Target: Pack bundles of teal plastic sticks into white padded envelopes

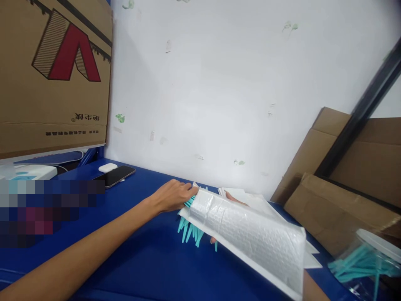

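My left hand [171,195] reaches across the blue table [138,259], fingers closed on a bundle of teal plastic sticks [190,229] at the open mouth of a white bubble mailer [250,238]. The sticks poke out below the mailer's opening. My right hand [233,197] is almost wholly hidden behind the mailer and holds it up tilted; only fingertips show above and below it.
A stack of white mailers [250,196] lies behind. A clear jar with teal sticks [363,263] stands at the lower right. Brown cartons [344,196] lean at the right, a large carton [53,75] sits upper left. A phone [114,176] and white earbud case [107,167] lie by the wall.
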The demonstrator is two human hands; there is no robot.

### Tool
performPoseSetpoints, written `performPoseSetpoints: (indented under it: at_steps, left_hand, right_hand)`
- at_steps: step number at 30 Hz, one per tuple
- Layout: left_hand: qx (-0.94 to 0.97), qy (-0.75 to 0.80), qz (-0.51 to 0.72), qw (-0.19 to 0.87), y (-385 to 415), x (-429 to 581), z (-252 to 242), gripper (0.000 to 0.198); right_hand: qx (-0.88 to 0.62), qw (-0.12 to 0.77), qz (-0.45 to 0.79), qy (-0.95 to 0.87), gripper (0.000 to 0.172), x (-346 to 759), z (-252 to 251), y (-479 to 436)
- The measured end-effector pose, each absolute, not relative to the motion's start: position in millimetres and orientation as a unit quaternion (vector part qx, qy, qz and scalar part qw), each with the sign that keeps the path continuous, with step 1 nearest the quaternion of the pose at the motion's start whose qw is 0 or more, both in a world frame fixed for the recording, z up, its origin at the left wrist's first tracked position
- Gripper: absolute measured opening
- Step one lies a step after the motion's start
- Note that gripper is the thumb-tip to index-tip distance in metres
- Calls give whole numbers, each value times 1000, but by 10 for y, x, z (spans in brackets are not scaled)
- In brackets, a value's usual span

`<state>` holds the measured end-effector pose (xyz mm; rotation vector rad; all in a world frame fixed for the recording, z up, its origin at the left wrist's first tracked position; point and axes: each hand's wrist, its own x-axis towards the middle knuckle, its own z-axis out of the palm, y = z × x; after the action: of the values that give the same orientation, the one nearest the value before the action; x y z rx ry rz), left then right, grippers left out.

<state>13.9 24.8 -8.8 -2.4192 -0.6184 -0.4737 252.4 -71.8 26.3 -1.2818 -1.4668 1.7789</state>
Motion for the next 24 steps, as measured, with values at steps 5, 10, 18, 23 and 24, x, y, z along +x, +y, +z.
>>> performPoseSetpoints:
  at_steps: [5, 10, 18, 23, 24]
  left_hand:
    - [-914, -234, -184, 274, 155, 193, -55, 33]
    - [-910, -239, -227, 252, 96, 175, -20, 33]
    - [-835, -323, -342, 285, 35, 131, 84, 28]
    - [-871, -295, -374, 119, 70, 185, 32, 40]
    - [-882, -269, -377, 88, 77, 191, 19, 46]
  right_hand:
    - [-402, 176, 805, -399, 86, 2450, 261, -826]
    - [-433, 244, 763, -413, 58, 2397, 290, -955]
    - [-443, 313, 691, -478, 56, 2259, 220, -859]
    - [-424, 345, 693, -471, 62, 2292, 41, -702]
    - [-423, 346, 692, -472, 63, 2300, 12, -682]
